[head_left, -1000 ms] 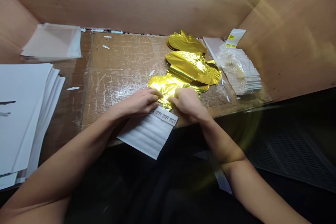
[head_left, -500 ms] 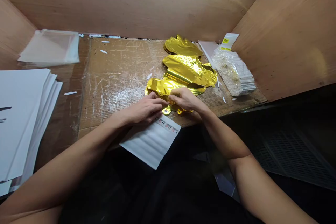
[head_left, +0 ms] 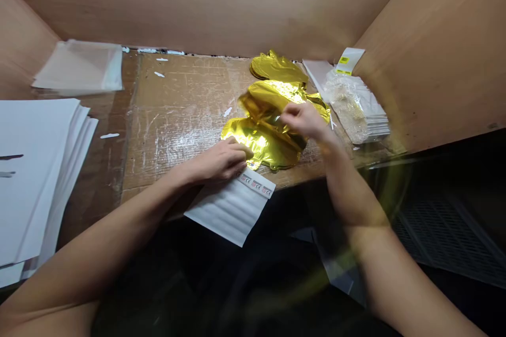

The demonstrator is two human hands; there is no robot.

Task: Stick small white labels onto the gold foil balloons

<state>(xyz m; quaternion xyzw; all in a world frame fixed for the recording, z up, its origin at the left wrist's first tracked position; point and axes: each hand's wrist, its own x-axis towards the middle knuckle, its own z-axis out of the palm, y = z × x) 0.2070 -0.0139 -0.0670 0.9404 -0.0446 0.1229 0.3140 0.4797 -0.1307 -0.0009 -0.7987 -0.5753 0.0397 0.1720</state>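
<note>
The left hand (head_left: 217, 163) lies low and nearly flat, its fingers (head_left: 241, 151) held together and pressing on the edge of a gold foil balloon (head_left: 259, 142), with the thumb out of sight, so whether it pinches anything cannot be told. The right hand (head_left: 304, 121) sits higher up, over a second gold foil balloon (head_left: 269, 100) that overlaps the first. Its fingers curl down onto the foil, but motion blur hides whether they grip it. Both balloons lie crumpled near the front of a scuffed, cardboard-topped bench (head_left: 177, 116), and a third gold foil balloon (head_left: 276, 67) lies just beyond them, toward the back wall. Just below the left hand, a ribbed white card (head_left: 227, 213) with a printed strip of warning symbols overhangs the bench's front edge. To the left are a thick stack of white sheets (head_left: 35, 179) and, further back, a pile of clear plastic sleeves (head_left: 77, 67). On the right, against the plywood wall (head_left: 435, 52), sits a bundle of packets in clear wrap (head_left: 356, 105) — a yellow-labelled white card (head_left: 350, 60) stands at its far end.
</note>
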